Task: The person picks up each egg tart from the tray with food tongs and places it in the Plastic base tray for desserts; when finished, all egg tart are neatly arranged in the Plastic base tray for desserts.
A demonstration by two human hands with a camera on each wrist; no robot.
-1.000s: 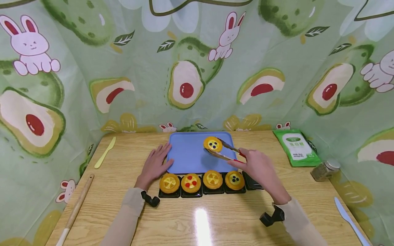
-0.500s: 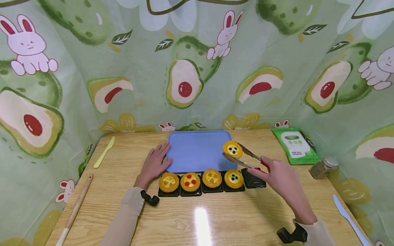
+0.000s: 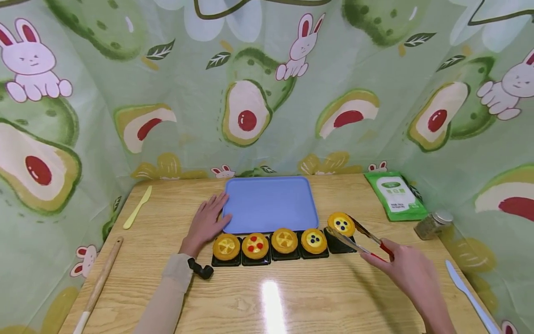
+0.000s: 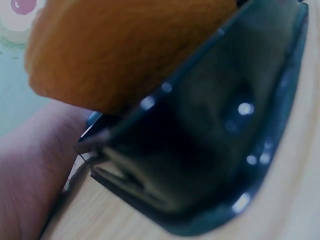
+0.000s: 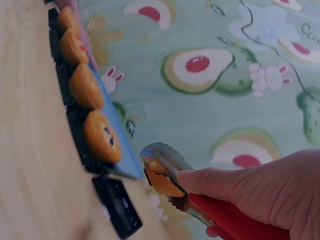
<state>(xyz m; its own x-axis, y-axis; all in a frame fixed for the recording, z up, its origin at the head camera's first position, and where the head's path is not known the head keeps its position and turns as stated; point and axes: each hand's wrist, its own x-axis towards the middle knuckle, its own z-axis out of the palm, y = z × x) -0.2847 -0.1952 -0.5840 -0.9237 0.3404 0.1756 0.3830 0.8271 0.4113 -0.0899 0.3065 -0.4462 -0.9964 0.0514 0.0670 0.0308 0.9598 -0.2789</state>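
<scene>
My right hand grips red-handled metal tongs. Between the tong tips is an egg tart topped with dark berries. It hovers over the rightmost black plastic tray, and the right wrist view shows a gap between them. My left hand lies flat, fingers spread, at the left edge of the blue tray. Other tarts sit in black trays in a row: yellow-wedge tarts, a red-dotted tart and a berry tart. Close up, the left wrist view has a tart in its tray.
At the left lie a yellow plastic knife and a wooden-handled utensil. A green-white packet, a spice jar and a blue plastic knife are at the right. Printed cloth walls the table.
My right hand has carried the berry tart in the tongs from above the blue tray, rightward and nearer, to over the rightmost black tray. My left hand has stayed put.
</scene>
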